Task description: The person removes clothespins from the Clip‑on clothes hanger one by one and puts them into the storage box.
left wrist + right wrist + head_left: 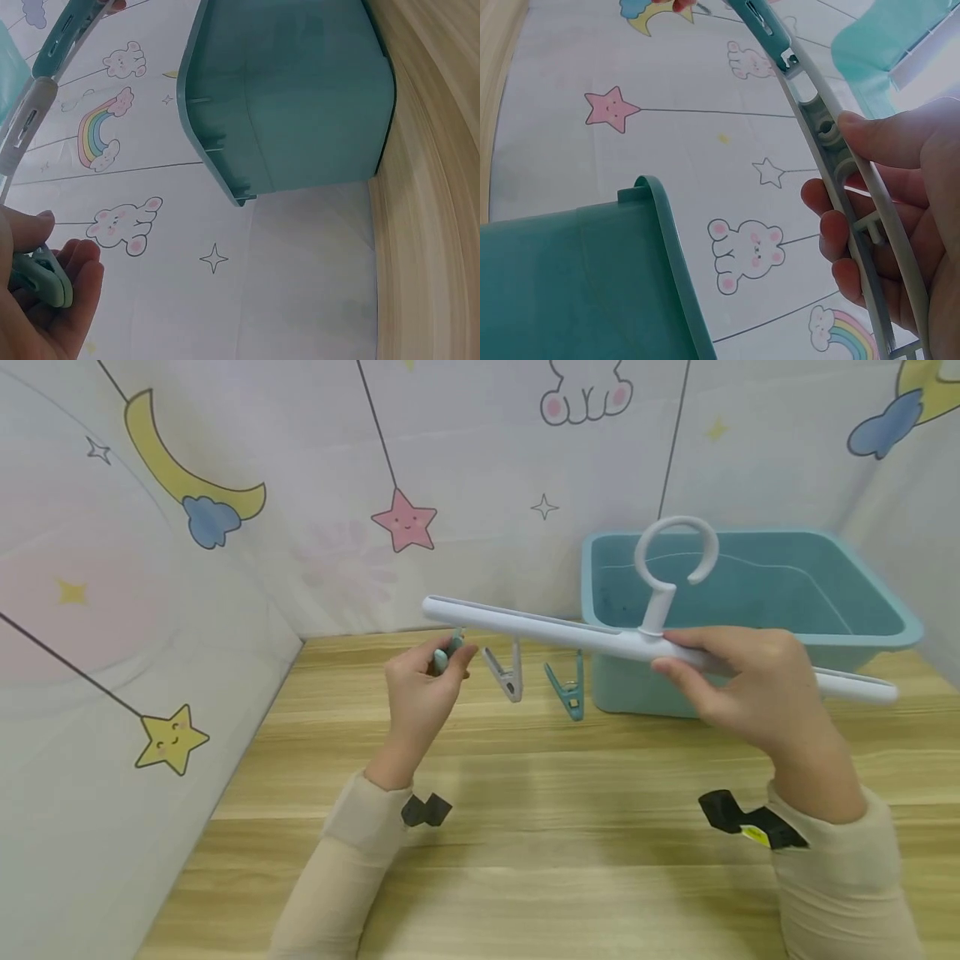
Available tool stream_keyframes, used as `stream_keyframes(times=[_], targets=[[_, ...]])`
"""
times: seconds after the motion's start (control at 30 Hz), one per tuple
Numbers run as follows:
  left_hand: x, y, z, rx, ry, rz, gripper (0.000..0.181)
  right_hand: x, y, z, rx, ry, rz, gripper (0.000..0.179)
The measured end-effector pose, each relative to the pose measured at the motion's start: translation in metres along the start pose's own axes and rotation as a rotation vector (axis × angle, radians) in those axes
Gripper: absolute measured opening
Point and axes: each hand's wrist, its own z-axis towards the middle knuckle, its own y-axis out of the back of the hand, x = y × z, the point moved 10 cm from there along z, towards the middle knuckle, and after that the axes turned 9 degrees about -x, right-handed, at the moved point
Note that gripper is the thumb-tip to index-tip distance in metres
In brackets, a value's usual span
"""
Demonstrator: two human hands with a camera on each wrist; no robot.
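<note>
A white clothes hanger (pixel 555 631) with a round hook is held level above the table, tilted slightly down to the right. My right hand (pixel 757 685) grips its bar just right of the hook, thumb in front and fingers behind. Below the bar's left half hang a grey clip (pixel 511 681) and a teal clip (pixel 570 693). Under the left end, my left hand (pixel 422 693) pinches a pale green clip (pixel 49 281) between thumb and fingers. Whether that clip touches the bar cannot be told. The right wrist view shows the bar's hollow underside.
A teal plastic basin (pixel 600 681) stands at the back right on the wooden table (pixel 480 877), behind the hanger. A white cloth with cartoon prints (pixel 480 443) covers the back and the left side.
</note>
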Motion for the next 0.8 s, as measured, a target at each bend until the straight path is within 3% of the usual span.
stream_keyframes(times=[0.13,0.3,0.5,0.8], targets=[[0.010,-0.016,0.004,0.053,0.079,-0.045,0.016,-0.002,0.002,0.000,0.005,-0.008,-0.004,0.065],[0.028,-0.031,0.007,0.091,0.236,-0.048,0.020,-0.002,0.006,0.001,0.010,-0.027,-0.005,0.064],[0.037,-0.047,0.018,0.142,0.298,-0.005,0.014,-0.004,0.011,0.002,-0.001,-0.042,0.001,0.063],[0.048,-0.088,0.029,0.296,0.504,-0.135,0.024,-0.006,0.016,0.002,0.006,-0.049,0.012,0.065]])
